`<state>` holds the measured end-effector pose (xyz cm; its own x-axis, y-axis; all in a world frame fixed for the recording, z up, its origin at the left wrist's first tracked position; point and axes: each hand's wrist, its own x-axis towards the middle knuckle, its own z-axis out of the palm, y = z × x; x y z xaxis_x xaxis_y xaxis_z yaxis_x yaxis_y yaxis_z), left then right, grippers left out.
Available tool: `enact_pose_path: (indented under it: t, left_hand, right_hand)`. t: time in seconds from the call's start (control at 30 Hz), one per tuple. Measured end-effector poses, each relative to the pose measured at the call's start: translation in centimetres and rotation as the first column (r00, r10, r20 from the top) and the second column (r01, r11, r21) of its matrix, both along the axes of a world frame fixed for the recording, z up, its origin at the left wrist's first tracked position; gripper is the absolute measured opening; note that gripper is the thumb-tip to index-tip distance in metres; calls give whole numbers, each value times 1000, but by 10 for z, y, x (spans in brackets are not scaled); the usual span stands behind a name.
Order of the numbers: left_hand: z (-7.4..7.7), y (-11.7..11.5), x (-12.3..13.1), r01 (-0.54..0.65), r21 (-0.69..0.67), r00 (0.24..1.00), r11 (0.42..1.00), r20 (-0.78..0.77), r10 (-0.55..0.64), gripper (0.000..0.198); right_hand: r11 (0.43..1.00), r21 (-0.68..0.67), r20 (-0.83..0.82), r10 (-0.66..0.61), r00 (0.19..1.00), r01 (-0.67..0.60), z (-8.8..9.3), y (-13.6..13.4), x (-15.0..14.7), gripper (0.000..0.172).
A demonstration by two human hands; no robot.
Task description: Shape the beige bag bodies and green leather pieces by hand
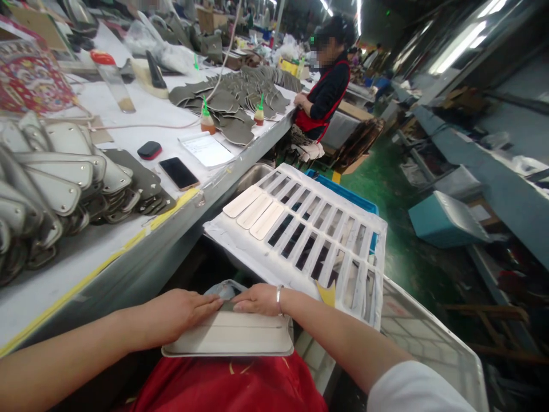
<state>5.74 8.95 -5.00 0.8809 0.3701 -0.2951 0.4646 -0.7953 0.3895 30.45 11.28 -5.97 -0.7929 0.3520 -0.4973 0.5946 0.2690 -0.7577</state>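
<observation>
A pale grey flat panel (234,339) lies across my lap on a red apron (231,384). My left hand (178,312) rests flat on its upper left edge, fingers stretched out. My right hand (257,299), a bracelet at the wrist, presses on the panel's top edge, fingers together and flat. The fingertips of both hands nearly meet at the middle. In front of me a white slotted tray (295,229) holds three cream strips (255,210) in its left slots.
A long work table (141,240) runs along the left with stacked grey panels (51,177), a phone (179,173), a red-edged case (149,150), paper and glue bottles (207,121). A seated person in a red apron (323,94) works farther down. A blue crate (347,197) sits under the tray.
</observation>
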Motion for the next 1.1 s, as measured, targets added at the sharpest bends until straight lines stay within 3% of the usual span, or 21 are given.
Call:
enact_pose_path:
  t: [0.17, 0.5, 0.63, 0.77, 0.87, 0.93, 0.97, 1.03, 1.1]
  left_hand:
    - [6, -3, -20, -66, 19, 998, 998, 1, 66, 57]
    - [7, -20, -34, -116, 154, 984, 981, -116, 134, 58]
    - [7, -28, -27, -151, 211, 972, 966, -148, 184, 60]
    - [8, -32, -22, -178, 269, 969, 947, -119, 216, 60]
    - [8, -36, -17, -205, 324, 972, 924, -41, 230, 55]
    - [7, -42, -6, -229, 332, 972, 915, 38, 230, 55]
    - [6, -47, 3, -240, 313, 971, 919, 83, 226, 55]
    - [3, -61, 27, -263, 234, 958, 936, 175, 226, 49]
    - [0, -76, 56, -290, 138, 936, 947, 245, 252, 39]
  right_hand:
    - [1000, -5, -48, 25, 999, -25, 0, 4, -26, 37]
    - [993, -112, -221, -52, 974, 27, -7, 9, -74, 32]
    - [994, -89, -176, -70, 982, 55, -4, 5, -51, 31]
    - [997, 13, -2, -76, 997, 76, -1, -2, -1, 32]
    - [975, 139, 92, -186, 978, 173, 11, -17, 38, 36]
    - [922, 271, 87, -311, 947, 278, 23, -39, 60, 37]
    - [869, 355, 37, -381, 924, 344, 29, -55, 69, 36]
    - [722, 489, -133, -492, 860, 489, 35, -91, 82, 36]
    - [589, 531, -293, -547, 784, 610, 30, -129, 86, 36]
